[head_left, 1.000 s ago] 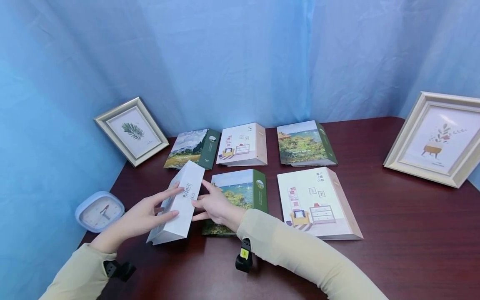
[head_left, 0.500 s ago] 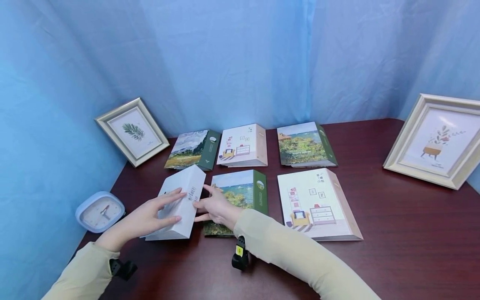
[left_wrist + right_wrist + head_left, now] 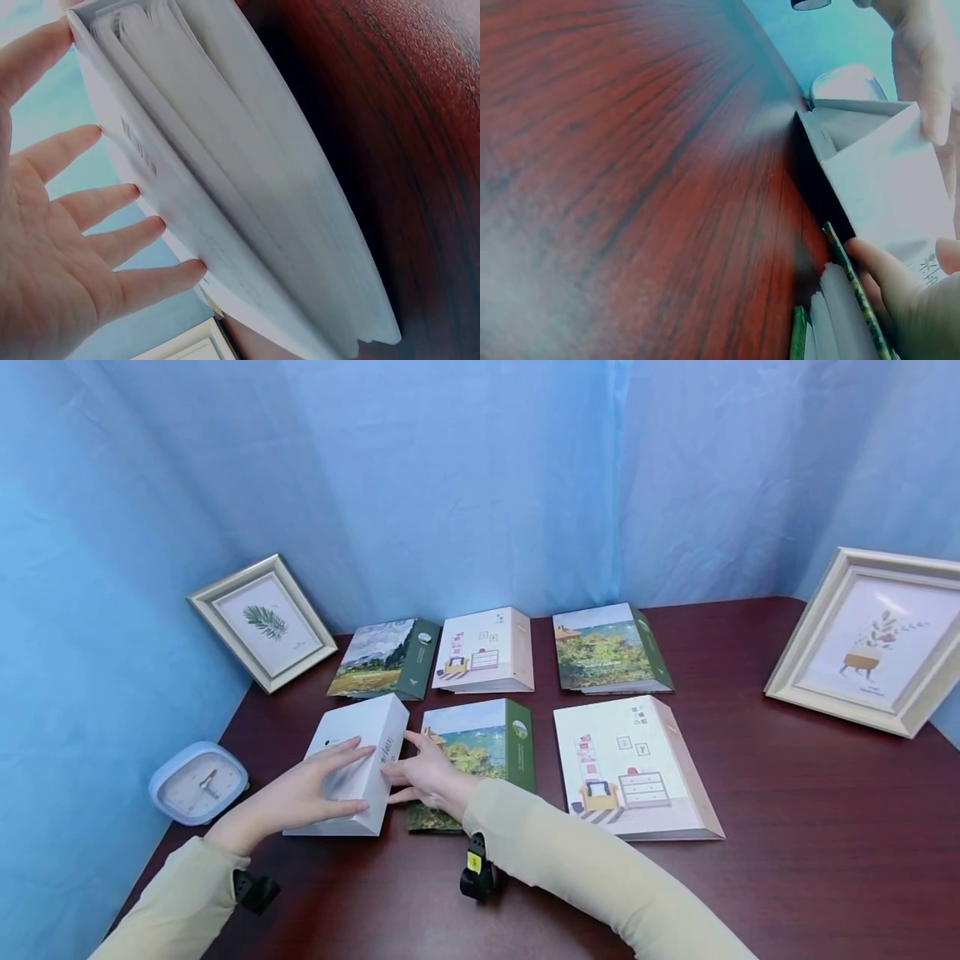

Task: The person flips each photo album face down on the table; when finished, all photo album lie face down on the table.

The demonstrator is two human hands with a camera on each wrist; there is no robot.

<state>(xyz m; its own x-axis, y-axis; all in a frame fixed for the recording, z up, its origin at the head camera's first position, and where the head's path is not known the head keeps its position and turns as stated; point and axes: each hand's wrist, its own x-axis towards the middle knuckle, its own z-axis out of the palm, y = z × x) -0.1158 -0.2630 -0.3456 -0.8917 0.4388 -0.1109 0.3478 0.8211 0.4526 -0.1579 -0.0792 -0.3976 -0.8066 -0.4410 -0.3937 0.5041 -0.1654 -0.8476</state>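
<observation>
A thick white album (image 3: pixel 366 720) lies at the front left of the table, its printed spine facing right. My left hand (image 3: pixel 303 793) is spread over its cover, fingertips touching the surface. In the left wrist view the album's (image 3: pixel 247 195) loose page edges show between its covers, and the fingers (image 3: pixel 124 241) are nearly straight. My right hand (image 3: pixel 431 772) reaches in from the right, with extended fingers against the spine. Under that hand lies a green-spined album (image 3: pixel 480 731) with a seaside picture, partly hidden. The right wrist view shows the right hand (image 3: pixel 922 300) between these two albums.
Beside them is a cream album with a furniture drawing (image 3: pixel 622 760). The back row has a mountain-landscape album (image 3: pixel 375 652), another furniture album (image 3: pixel 480 647) and a seaside album (image 3: pixel 607 647). A blue clock (image 3: pixel 198 783) and two picture frames (image 3: pixel 262 622) flank the dark wood table (image 3: pixel 825 827).
The white album has tipped from a tilted pose to lying flat, its cover turning upward. Both hands have moved with it, the left shifting slightly right over the cover.
</observation>
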